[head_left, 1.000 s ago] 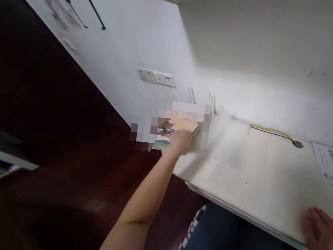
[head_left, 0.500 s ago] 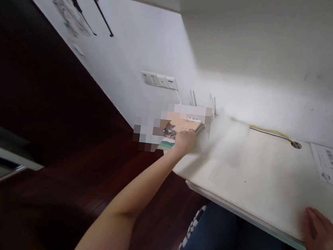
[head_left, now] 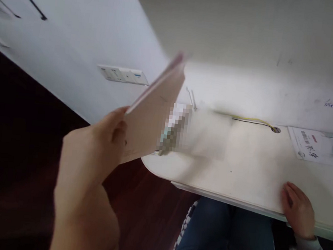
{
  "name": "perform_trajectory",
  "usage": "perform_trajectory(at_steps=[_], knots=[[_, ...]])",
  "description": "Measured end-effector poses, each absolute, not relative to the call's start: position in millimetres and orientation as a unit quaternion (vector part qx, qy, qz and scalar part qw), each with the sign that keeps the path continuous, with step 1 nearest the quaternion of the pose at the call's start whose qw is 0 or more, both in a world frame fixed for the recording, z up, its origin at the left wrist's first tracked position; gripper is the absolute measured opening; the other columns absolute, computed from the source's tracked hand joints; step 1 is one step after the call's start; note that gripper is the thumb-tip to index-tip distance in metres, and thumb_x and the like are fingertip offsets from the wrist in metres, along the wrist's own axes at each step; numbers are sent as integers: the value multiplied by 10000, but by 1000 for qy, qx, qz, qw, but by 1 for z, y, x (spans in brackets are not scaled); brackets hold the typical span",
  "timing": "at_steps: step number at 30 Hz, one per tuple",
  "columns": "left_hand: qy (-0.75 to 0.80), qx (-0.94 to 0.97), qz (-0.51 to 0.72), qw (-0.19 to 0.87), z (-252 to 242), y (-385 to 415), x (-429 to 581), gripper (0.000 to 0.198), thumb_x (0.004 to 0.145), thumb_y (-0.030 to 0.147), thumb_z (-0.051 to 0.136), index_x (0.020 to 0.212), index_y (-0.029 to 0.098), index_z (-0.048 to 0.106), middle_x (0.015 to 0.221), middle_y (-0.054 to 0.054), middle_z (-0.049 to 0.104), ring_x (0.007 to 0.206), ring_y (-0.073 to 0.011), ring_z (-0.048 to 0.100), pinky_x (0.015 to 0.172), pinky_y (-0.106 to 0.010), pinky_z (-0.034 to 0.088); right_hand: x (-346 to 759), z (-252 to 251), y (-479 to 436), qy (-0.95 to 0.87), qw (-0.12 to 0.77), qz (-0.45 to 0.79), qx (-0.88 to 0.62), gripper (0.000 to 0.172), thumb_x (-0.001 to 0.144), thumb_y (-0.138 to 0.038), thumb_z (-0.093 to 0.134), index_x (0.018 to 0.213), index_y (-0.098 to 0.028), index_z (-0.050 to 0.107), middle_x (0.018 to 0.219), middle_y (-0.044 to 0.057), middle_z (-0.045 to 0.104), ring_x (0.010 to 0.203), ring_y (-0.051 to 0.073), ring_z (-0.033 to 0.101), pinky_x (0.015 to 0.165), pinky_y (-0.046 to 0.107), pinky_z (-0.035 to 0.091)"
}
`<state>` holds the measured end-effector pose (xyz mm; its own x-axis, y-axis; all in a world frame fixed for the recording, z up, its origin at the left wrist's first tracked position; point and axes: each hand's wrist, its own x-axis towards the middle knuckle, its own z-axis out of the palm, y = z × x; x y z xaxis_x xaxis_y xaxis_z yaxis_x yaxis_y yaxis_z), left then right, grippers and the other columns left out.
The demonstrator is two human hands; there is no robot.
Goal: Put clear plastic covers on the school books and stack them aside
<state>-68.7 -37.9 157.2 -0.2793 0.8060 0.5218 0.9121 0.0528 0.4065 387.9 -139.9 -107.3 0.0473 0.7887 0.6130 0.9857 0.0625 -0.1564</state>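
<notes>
My left hand (head_left: 105, 134) is closed on a thin book (head_left: 150, 119), lifted above the left end of the white desk (head_left: 203, 169). The book is tilted, its plain pale pinkish face turned toward me, and motion blurs its upper corner. Behind it, partly covered by a pixelated patch, a stack of books (head_left: 174, 132) lies at the desk's left end. My right hand (head_left: 298, 206) lies on the front edge of the desk at the right, fingers stretched out, holding nothing.
A booklet with printed characters (head_left: 311, 145) lies at the back right of the desk. A yellow and a black cable run into a cable hole (head_left: 275, 130). Thin white prongs (head_left: 191, 98) stand behind the stack. A socket panel (head_left: 123, 75) is on the left wall.
My left hand has lifted a book off the stack, up and toward me. My right hand still rests by the desk edge. The view has turned a little to the right.
</notes>
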Motion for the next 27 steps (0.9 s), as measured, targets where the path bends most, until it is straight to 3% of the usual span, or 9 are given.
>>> perform_trajectory(at_steps=[2, 5, 8, 12, 18, 24, 27], knots=[[-669, -616, -416, 1, 147, -35, -62, 438, 787, 335, 503, 1210, 285, 605, 783, 27, 609, 676, -132, 548, 676, -268, 451, 386, -105, -140, -666, 287, -164, -669, 281, 898, -304, 496, 1076, -146, 644, 1111, 151, 667, 1014, 260, 625, 878, 447, 516], [-550, -625, -487, -263, 113, -12, -36, 465, 752, 376, 567, 1185, 211, 606, 774, 17, 631, 592, -91, 529, 550, -201, 426, 383, -102, -140, -665, 282, -157, -674, 283, 903, -308, 486, 1061, -142, 650, 1104, 147, 672, 1011, 264, 625, 869, 444, 521], [-445, -586, -471, -487, 66, 14, 1, 553, 701, 380, 620, 1209, 166, 581, 787, -15, 668, 608, -113, 582, 596, -240, 480, 381, -98, -139, -663, 288, -153, -674, 279, 907, -312, 475, 1038, -151, 662, 1099, 144, 675, 1002, 263, 630, 868, 449, 522], [-428, -526, -407, -612, 9, 34, 33, 632, 648, 378, 668, 1218, 122, 570, 796, -46, 698, 652, -159, 635, 633, -283, 503, 378, -94, -139, -661, 284, -149, -678, 276, 911, -306, 470, 1028, -152, 666, 1085, 141, 680, 997, 260, 631, 865, 445, 526], [-474, -502, -389, -610, -25, 42, 21, 655, 648, 389, 654, 1228, 105, 539, 807, -53, 707, 661, -176, 647, 670, -304, 507, 374, -92, -139, -653, 280, -139, -689, 282, 915, -312, 462, 1037, -169, 672, 1103, 132, 677, 1006, 258, 630, 875, 452, 521], [-543, -697, -285, -373, -32, 45, 0, 406, 793, 393, 472, 1090, 158, 620, 944, -57, 699, 862, -213, 626, 781, -336, 486, 372, -89, -140, -652, 287, -139, -688, 264, 909, -300, 477, 1028, -170, 674, 1095, 125, 684, 1002, 256, 632, 878, 442, 521], [-572, -740, -218, -279, -36, 46, -3, 381, 849, 345, 399, 1131, 172, 590, 983, -70, 695, 915, -223, 624, 834, -356, 466, 373, -90, -140, -653, 285, -140, -687, 263, 909, -297, 478, 1032, -168, 670, 1099, 126, 682, 1005, 254, 631, 881, 445, 520]])
